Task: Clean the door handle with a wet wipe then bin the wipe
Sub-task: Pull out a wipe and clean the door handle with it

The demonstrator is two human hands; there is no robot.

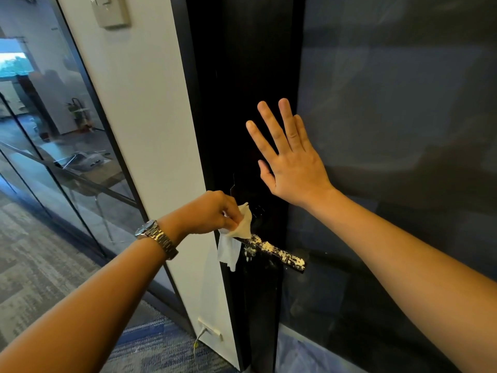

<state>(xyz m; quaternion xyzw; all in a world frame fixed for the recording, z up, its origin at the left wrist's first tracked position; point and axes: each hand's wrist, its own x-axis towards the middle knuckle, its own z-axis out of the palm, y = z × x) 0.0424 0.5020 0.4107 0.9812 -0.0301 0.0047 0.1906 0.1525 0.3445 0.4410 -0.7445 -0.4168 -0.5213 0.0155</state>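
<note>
A black lever door handle (279,253) juts from the dark door (242,103), its top speckled with pale yellowish crumbs. My left hand (212,212), with a metal watch on the wrist, pinches a white wet wipe (236,235) against the handle's inner end; part of the wipe hangs loose below. My right hand (287,157) rests flat on the door above the handle, fingers spread, holding nothing.
A white wall strip (150,130) with a switch plate (110,12) stands left of the door. Further left runs a glass partition (53,117) above grey and blue carpet (40,265). A frosted glass panel (403,130) fills the right. A low socket (209,329) sits near the floor.
</note>
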